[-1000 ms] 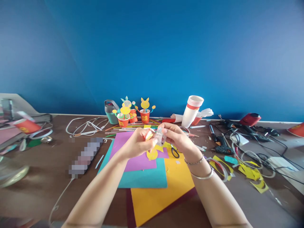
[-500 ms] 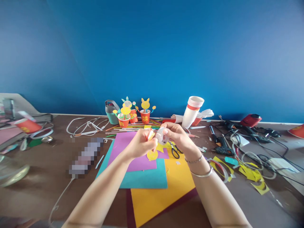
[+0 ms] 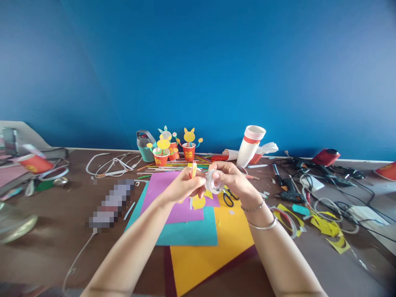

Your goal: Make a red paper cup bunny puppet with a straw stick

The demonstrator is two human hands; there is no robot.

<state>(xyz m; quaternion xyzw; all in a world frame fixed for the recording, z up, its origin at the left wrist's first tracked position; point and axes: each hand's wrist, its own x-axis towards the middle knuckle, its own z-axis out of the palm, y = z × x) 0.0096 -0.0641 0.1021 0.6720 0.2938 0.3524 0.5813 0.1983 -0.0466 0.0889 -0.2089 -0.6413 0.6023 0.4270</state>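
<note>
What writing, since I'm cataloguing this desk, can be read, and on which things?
None can be read with certainty.
Front red cup: yellow marks, too small to read.
Red cup to its right: yellow marks, likewise.
Device at left: pixelated, unreadable.
Clear roll in the right hand: no legible print.

Just behind your right hand point(image 3: 230, 177) you wear a thin chain bracelet point(image 3: 254, 208) of small metallic links; farther up your right forearm point(image 3: 286, 255) sits a smooth, plain silver bangle point(image 3: 263, 229). Your left forearm point(image 3: 139, 245) is bare, tapering toward the wrist point(image 3: 166, 201).
</note>
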